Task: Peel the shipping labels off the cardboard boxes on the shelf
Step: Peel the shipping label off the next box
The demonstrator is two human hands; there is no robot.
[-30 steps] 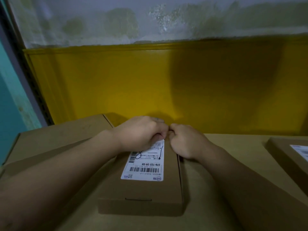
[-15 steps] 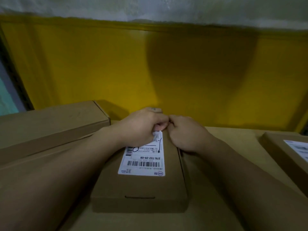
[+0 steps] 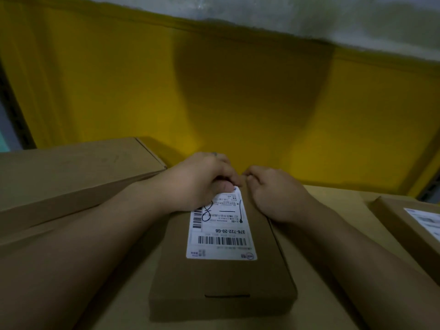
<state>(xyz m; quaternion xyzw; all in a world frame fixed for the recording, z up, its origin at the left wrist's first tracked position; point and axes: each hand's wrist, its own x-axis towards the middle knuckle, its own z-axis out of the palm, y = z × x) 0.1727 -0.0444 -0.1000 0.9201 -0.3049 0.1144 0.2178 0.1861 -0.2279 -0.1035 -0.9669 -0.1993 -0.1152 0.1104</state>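
Long box (image 3: 71,167) on the left, no label on the face in view. Left hand (image 3: 202,182) curled over the far end of the label (image 3: 221,232), thumb nipping that edge. Peel barely begun by the look of it, most of it flat on the small box (image 3: 221,282) in the middle. Right hand (image 3: 273,194) curled just beside the corner; pinching or only bracing, can't tell. Second box (image 3: 400,232) far right, second label (image 3: 426,221) fully on. Tan shelf (image 3: 333,210) beneath, yellow back panel (image 3: 238,103), stained pale wall (image 3: 309,15) above. Dim.

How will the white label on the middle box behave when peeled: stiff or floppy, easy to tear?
The label looks thin, so it will probably flop and curl. It lies flat on the box, likely stuck; the left hand pulling fast may tear it.
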